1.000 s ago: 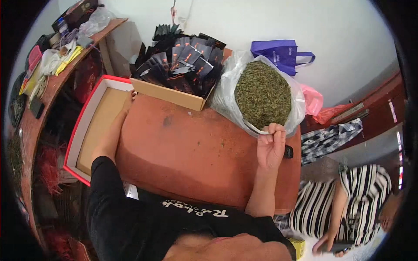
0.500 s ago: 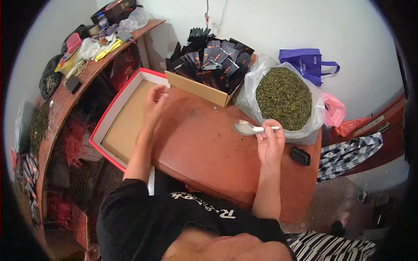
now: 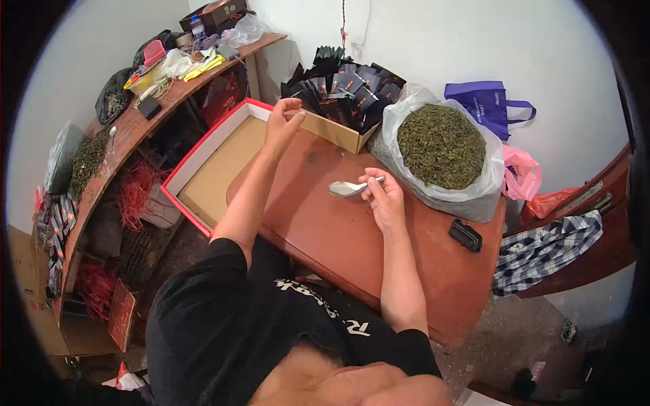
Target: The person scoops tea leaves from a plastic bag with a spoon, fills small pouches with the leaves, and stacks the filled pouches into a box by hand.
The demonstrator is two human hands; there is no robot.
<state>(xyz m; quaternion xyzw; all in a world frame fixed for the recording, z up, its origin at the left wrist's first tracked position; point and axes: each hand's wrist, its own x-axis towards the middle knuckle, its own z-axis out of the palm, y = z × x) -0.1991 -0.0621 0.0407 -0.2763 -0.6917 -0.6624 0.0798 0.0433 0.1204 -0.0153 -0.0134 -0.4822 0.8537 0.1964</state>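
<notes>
The two hands are well apart above the bench (image 3: 325, 233), which fills the middle of the frame. The right hand (image 3: 383, 196), near the centre, has its thumb and fingers pinched on the handle of a spoon (image 3: 345, 189); the bowl of the spoon points toward the left of the frame, over the brown bench top. The left hand (image 3: 283, 127), at upper centre-left, holds nothing that can be seen: its fingers are bent, and the thumb stands away from them. It overlaps the near side of a cardboard box (image 3: 333, 131), and whether it touches the cardboard I cannot tell.

That box, at upper centre, is heaped with black packets (image 3: 349, 91) bearing small orange marks. Just to its right stands a translucent plastic bag (image 3: 467, 206), its mouth wide, full of dried green leaves (image 3: 443, 145). Below the bag, toward the right edge of the bench, lies a small black object (image 3: 466, 235).

A large red-edged tray (image 3: 220, 162) with a bare cardboard bottom sits at the left end of the bench, beside the left forearm. A purple bag (image 3: 477, 103) is behind the leaves at upper right, with a pink bag (image 3: 520, 174) below it.
</notes>
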